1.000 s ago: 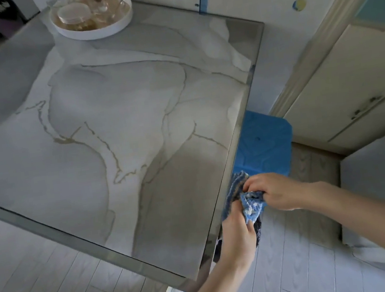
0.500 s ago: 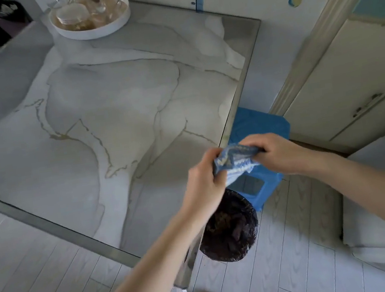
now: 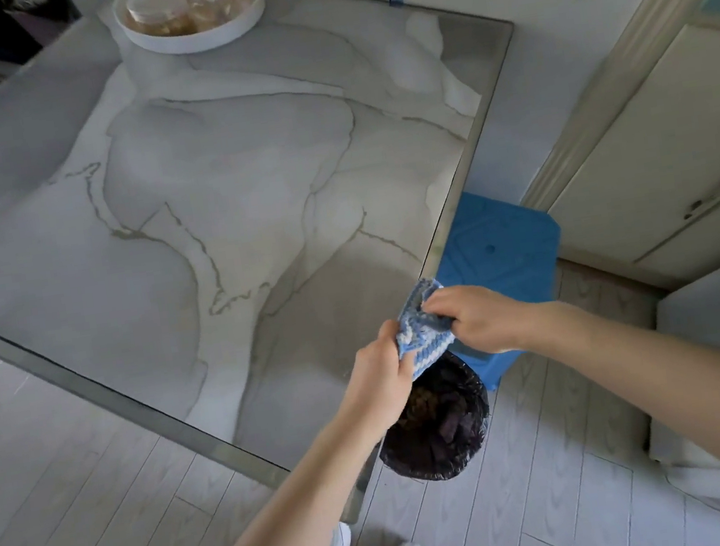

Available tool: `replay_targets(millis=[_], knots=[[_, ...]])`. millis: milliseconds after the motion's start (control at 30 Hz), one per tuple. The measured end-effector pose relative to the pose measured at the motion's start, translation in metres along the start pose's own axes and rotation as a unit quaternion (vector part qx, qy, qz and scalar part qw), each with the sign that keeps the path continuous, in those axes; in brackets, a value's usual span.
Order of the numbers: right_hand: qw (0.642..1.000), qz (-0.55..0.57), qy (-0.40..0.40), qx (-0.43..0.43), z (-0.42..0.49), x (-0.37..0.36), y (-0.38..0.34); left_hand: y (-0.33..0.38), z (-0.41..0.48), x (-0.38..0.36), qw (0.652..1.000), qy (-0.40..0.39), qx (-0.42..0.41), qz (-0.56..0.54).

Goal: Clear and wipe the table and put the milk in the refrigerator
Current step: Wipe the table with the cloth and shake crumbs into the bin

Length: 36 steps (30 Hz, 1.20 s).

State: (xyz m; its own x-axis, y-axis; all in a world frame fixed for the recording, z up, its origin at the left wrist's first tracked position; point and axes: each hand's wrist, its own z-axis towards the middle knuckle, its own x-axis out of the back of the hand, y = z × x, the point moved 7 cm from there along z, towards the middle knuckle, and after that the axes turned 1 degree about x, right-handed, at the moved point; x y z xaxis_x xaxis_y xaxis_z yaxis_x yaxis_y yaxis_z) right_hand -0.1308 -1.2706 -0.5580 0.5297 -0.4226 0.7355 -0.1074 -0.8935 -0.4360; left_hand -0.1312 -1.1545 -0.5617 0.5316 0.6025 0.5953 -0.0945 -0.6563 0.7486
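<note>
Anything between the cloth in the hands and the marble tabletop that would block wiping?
Nothing visible does. The blue-and-white woven cloth is held by the left hand and right hand at the grey marble tabletop's near corner; only the white round tray sits far off.

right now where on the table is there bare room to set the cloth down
Nearly the whole marble table is bare, from the near edge up to the white tray at the far side. That tray is the crowded spot, full of glassware. Both hands, left and right, hold the blue cloth over the bin at the table's right edge.
</note>
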Motion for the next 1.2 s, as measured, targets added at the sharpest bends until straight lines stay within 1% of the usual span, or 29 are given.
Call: replay_targets(millis=[67, 167, 300, 333, 433, 533, 600, 667, 733, 800, 900, 1000, 1067, 1200], knots=[[1.0, -0.011, -0.011, -0.014, -0.007, 0.0, 0.009, 0.008, -0.007, -0.014, 1.0, -0.005, -0.001, -0.027], [0.999, -0.013, -0.008, -0.031, -0.018, 0.006, 0.021, 0.021, -0.011, -0.03, 0.997, -0.011, -0.005, -0.08], [0.999, 0.007, 0.019, -0.049, -0.031, 0.027, 0.02, 0.036, -0.008, -0.014, 0.992, 0.012, -0.036, -0.118], [0.998, 0.023, 0.034, -0.042, -0.033, 0.035, 0.012, 0.038, -0.007, -0.002, 0.991, 0.028, -0.052, -0.121], [0.994, 0.062, 0.086, 0.015, -0.032, 0.056, -0.025, 0.038, -0.008, 0.048, 0.983, 0.082, -0.09, -0.135], [0.988, 0.078, 0.116, 0.068, -0.018, 0.059, -0.068, 0.021, -0.014, 0.09, 0.977, 0.12, -0.111, -0.139], [0.986, 0.089, 0.109, 0.095, 0.001, 0.046, -0.093, -0.005, -0.021, 0.108, 0.975, 0.147, -0.098, -0.135], [0.988, 0.09, 0.081, 0.095, 0.021, 0.018, -0.11, -0.042, -0.034, 0.11, 0.977, 0.159, -0.051, -0.136], [0.992, 0.077, 0.032, 0.09, 0.034, -0.017, -0.119, -0.076, -0.049, 0.097, 0.976, 0.146, 0.008, -0.159], [0.995, 0.052, -0.004, 0.088, 0.039, -0.042, -0.121, -0.095, -0.065, 0.078, 0.972, 0.129, 0.037, -0.192], [0.996, 0.028, -0.026, 0.081, 0.032, -0.053, -0.112, -0.093, -0.074, 0.051, 0.967, 0.111, 0.043, -0.224], [0.997, 0.01, -0.045, 0.057, 0.019, -0.05, -0.094, -0.085, -0.073, 0.025, 0.965, 0.045, 0.077, -0.248], [0.998, 0.009, -0.049, 0.034, 0.007, -0.046, -0.076, -0.071, -0.069, 0.012, 0.963, 0.012, 0.076, -0.257], [0.999, 0.012, -0.045, 0.002, -0.004, -0.041, -0.044, -0.04, -0.06, -0.002, 0.972, -0.014, 0.041, -0.23]])
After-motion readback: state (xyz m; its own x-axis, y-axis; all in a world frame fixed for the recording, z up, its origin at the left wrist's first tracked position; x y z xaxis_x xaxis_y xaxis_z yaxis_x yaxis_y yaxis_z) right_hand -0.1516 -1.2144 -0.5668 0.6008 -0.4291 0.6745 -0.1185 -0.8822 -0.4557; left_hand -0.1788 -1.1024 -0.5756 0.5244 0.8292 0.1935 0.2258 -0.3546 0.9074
